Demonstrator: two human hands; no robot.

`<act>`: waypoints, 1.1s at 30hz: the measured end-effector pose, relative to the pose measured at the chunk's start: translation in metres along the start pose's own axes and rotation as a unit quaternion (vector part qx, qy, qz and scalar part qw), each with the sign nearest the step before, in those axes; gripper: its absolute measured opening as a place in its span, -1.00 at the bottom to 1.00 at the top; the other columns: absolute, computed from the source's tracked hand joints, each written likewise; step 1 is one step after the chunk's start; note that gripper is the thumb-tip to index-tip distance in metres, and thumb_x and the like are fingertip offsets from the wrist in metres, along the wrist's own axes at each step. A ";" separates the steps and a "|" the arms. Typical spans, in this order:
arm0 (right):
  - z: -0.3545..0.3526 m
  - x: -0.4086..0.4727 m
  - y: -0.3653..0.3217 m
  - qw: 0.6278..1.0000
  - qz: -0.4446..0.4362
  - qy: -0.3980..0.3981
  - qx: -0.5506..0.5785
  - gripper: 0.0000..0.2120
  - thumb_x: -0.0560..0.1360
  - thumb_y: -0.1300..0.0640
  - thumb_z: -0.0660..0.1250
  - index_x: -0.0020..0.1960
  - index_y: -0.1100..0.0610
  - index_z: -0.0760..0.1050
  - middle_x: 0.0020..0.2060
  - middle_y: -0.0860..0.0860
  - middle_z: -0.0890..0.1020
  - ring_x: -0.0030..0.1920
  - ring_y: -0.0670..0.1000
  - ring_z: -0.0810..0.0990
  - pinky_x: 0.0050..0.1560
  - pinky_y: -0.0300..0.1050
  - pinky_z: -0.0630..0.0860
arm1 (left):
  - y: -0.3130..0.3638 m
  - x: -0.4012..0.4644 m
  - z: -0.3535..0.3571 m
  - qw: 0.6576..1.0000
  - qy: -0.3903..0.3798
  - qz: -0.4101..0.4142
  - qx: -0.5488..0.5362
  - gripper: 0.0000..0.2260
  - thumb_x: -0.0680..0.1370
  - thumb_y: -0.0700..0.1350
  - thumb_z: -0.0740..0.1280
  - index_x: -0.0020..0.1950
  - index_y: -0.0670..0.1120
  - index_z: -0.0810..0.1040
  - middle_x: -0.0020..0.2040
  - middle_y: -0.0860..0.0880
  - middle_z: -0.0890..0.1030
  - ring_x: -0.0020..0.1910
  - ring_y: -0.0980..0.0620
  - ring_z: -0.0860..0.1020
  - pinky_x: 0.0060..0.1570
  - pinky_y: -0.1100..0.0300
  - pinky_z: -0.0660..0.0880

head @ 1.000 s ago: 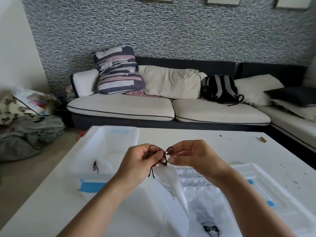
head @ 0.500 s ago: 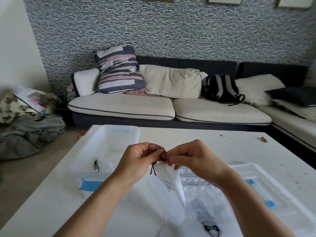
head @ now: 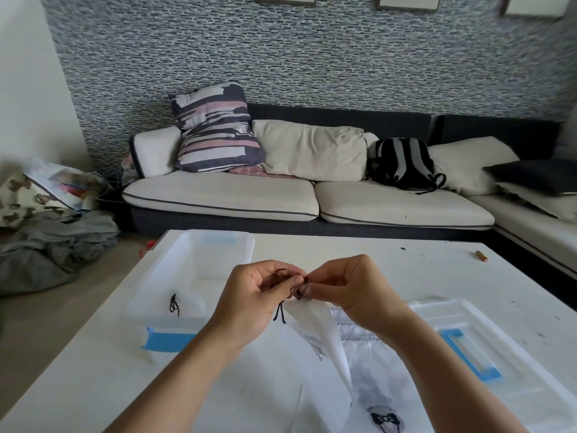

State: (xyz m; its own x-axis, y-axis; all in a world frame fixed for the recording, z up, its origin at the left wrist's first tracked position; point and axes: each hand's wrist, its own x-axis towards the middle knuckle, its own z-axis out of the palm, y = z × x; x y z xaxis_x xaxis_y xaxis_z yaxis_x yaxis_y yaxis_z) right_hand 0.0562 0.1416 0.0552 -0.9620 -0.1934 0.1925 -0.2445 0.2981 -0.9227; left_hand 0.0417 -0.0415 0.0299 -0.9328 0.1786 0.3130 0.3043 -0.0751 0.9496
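A: Where is the black cord (head: pixel 302 289) sitting?

B: It is hanging in the air right between the two hands, above the middle of the counter (head: pixel 93 354). The left hand (head: pixel 253 298) is pinching one loop of it with thumb and curled fingers. The right hand (head: pixel 349 292) is pinching the other side from the right. So both hands are clamped on the cord, and their fingertips are almost meeting.

A: And the bag it belongs to?

B: The white bag (head: pixel 318 326) is hanging from the cord, with its gathered neck just beneath the fingertips. Its body is trailing down toward the near edge. Two short cord tails are dangling just below the left hand. Whether the knot is pulled tight is too small to tell.

A: What is lying around them?

B: A clear tray (head: pixel 162 276) is sitting on the far left side of the counter, just beyond the left hand. It is holding a small black tangle of string (head: pixel 175 305), and a strip of blue tape (head: pixel 168 339) is showing at its near wall. On the right, a clear lid (head: pixel 515 354) with a blue handle is lying flat beside the right forearm. A small brown stick (head: pixel 481 255) is lying far right, well apart from everything. Beyond the counter, a backpack (head: pixel 402 164) is resting on the sofa (head: pixel 218 195).
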 end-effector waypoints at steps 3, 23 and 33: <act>0.000 -0.001 -0.003 0.998 -0.034 0.008 -0.054 -0.97 0.43 0.23 0.55 -0.16 0.19 0.73 -0.27 0.01 0.74 -0.32 -0.16 0.64 -0.23 -0.34 0.50 | 0.002 -0.001 0.001 1.000 0.011 0.002 0.000 -0.89 0.49 -0.35 0.43 -0.10 -0.17 0.71 -0.18 -0.11 0.74 -0.20 0.04 0.68 -0.10 0.30 0.56; 0.004 0.000 -0.005 0.999 0.006 -0.027 0.015 -0.94 0.50 0.30 0.45 -0.10 0.21 0.70 -0.27 0.04 0.72 -0.23 -0.11 0.63 -0.13 -0.25 0.53 | 0.013 -0.002 -0.006 0.997 -0.012 0.039 0.071 -0.85 0.49 -0.32 0.46 -0.15 -0.08 0.72 -0.20 -0.04 0.73 -0.16 0.06 0.69 -0.07 0.27 0.57; -0.014 -0.003 -0.001 0.965 0.110 -0.136 0.196 -0.87 0.44 0.19 0.44 -0.13 0.28 0.63 -0.26 0.12 0.65 -0.27 0.01 0.63 -0.22 -0.22 0.57 | 0.013 -0.004 -0.003 0.999 -0.038 0.023 0.027 -0.90 0.48 -0.33 0.45 -0.12 -0.16 0.71 -0.18 -0.09 0.73 -0.16 0.05 0.69 -0.05 0.27 0.58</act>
State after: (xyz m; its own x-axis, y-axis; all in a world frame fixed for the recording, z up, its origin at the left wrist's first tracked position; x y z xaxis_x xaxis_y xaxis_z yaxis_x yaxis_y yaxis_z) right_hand 0.0574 0.1548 0.0600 -0.9048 -0.4202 -0.0689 0.0785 -0.0054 -0.9969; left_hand 0.0488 -0.0461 0.0411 -0.9010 0.2506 0.3542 0.3577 -0.0330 0.9333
